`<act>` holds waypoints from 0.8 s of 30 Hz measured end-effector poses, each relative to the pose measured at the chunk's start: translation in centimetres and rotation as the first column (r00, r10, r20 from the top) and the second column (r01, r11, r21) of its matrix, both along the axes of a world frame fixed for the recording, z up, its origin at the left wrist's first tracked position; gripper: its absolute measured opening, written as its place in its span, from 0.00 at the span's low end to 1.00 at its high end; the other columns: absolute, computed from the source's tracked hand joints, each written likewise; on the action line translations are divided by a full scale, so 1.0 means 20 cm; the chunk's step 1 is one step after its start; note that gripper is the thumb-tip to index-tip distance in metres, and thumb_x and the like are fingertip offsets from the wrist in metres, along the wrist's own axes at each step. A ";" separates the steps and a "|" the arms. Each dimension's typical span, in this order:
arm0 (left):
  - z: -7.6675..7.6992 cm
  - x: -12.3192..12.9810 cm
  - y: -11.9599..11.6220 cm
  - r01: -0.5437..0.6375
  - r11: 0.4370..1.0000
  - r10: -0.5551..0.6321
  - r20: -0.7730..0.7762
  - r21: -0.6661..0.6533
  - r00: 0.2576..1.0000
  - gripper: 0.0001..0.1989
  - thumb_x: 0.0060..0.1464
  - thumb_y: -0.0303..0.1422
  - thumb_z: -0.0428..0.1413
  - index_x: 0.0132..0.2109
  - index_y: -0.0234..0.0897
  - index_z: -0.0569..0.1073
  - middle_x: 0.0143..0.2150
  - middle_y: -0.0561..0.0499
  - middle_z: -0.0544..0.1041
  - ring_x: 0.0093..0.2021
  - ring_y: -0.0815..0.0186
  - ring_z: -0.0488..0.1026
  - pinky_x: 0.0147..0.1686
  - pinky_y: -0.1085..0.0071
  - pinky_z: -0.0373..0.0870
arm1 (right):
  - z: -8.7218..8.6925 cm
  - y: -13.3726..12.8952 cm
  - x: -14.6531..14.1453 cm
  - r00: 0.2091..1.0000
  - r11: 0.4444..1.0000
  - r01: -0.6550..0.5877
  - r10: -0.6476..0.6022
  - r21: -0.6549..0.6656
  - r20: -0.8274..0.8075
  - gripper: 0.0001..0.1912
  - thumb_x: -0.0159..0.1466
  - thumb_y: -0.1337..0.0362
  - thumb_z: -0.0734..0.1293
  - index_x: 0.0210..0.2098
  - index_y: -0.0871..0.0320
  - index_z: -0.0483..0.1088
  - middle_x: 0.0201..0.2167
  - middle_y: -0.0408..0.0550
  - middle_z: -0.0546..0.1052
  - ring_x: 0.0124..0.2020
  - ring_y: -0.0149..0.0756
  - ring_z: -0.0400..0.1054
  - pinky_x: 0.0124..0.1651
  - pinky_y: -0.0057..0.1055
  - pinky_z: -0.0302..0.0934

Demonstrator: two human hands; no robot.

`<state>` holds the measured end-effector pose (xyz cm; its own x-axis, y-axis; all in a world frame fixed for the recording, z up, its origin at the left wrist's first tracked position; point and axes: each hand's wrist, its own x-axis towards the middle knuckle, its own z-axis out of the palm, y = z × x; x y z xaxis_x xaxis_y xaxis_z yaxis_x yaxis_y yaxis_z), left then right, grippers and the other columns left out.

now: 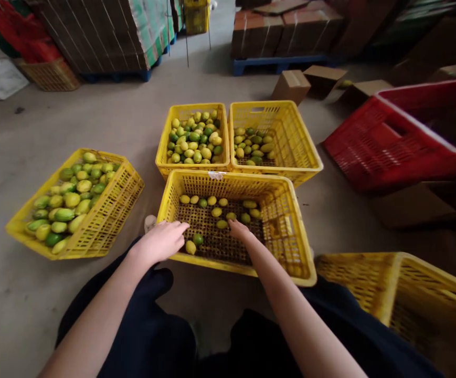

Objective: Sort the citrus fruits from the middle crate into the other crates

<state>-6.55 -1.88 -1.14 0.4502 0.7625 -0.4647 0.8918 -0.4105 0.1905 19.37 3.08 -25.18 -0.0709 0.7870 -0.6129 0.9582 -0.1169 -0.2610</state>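
Note:
In front of my knees lies a yellow plastic crate [231, 176] with a few scattered yellow and green lemons on its perforated floor. My left hand [167, 239] rests over its left near rim, fingers stretched out, holding nothing. A yellow lemon [190, 247] and a green one [198, 239] lie close to those fingers. Reaching into the middle of the crate, my right hand [239, 230] has its fingers drawn together at a lemon [231, 216], partly hiding it. Another lemon [222, 224] sits just left of these fingertips.
Beyond stand a fuller lemon crate [162, 159] and a partly filled one [306, 142]. A tilted crate of lemons [115, 210] is at left. A red crate [365, 152] and another yellow crate [395, 273] flank the right. Cardboard boxes [292, 86] lie behind.

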 end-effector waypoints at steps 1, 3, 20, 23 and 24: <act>0.00 -0.02 0.01 -0.048 0.999 0.048 -0.048 -0.001 0.998 0.23 0.60 0.32 0.41 0.60 0.39 0.64 0.56 0.45 0.73 0.56 0.58 0.69 0.56 0.63 0.61 | -0.04 0.01 -0.02 1.000 1.000 0.005 -0.005 0.011 0.012 0.18 0.65 0.59 0.64 0.53 0.59 0.65 0.51 0.52 0.70 0.47 0.40 0.69 0.48 0.43 0.67; 0.00 -0.06 0.03 -0.146 0.989 0.142 -0.168 -0.015 0.976 0.23 0.61 0.35 0.42 0.61 0.38 0.63 0.57 0.43 0.72 0.55 0.54 0.69 0.56 0.59 0.60 | -0.10 0.03 -0.07 1.000 0.999 0.015 -0.016 0.039 0.020 0.18 0.65 0.59 0.64 0.53 0.59 0.65 0.52 0.52 0.70 0.48 0.40 0.68 0.48 0.43 0.66; -0.07 -0.06 0.11 -0.097 0.976 0.068 -0.152 -0.194 0.986 0.22 0.60 0.40 0.44 0.57 0.35 0.66 0.59 0.38 0.70 0.57 0.53 0.68 0.54 0.61 0.63 | 0.52 -0.01 -0.05 0.918 0.934 0.278 -0.190 0.225 -0.347 0.13 0.54 0.60 0.73 0.35 0.59 0.72 0.36 0.52 0.75 0.45 0.46 0.69 0.47 0.35 0.63; -0.13 0.00 0.12 -0.070 0.976 0.048 -0.113 -0.207 0.992 0.21 0.59 0.37 0.47 0.54 0.29 0.68 0.58 0.34 0.70 0.55 0.51 0.69 0.53 0.60 0.64 | 0.85 -0.13 0.02 0.844 0.892 0.379 -0.224 0.246 -0.487 0.15 0.56 0.55 0.70 0.38 0.58 0.71 0.34 0.50 0.76 0.39 0.41 0.70 0.39 0.31 0.66; -0.16 0.02 0.12 -0.066 0.975 0.046 -0.097 -0.214 0.994 0.20 0.59 0.36 0.48 0.53 0.28 0.69 0.57 0.33 0.71 0.55 0.51 0.70 0.53 0.60 0.64 | 0.96 -0.19 0.04 0.707 0.852 0.487 -0.257 0.191 -0.659 0.16 0.56 0.55 0.70 0.39 0.58 0.71 0.34 0.49 0.76 0.37 0.40 0.70 0.36 0.30 0.66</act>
<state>-6.14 0.43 -4.33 0.3578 0.6622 -0.6584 0.9299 -0.3175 0.1860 20.21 -0.77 -5.93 0.0191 0.9684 -0.2489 0.4872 -0.2264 -0.8435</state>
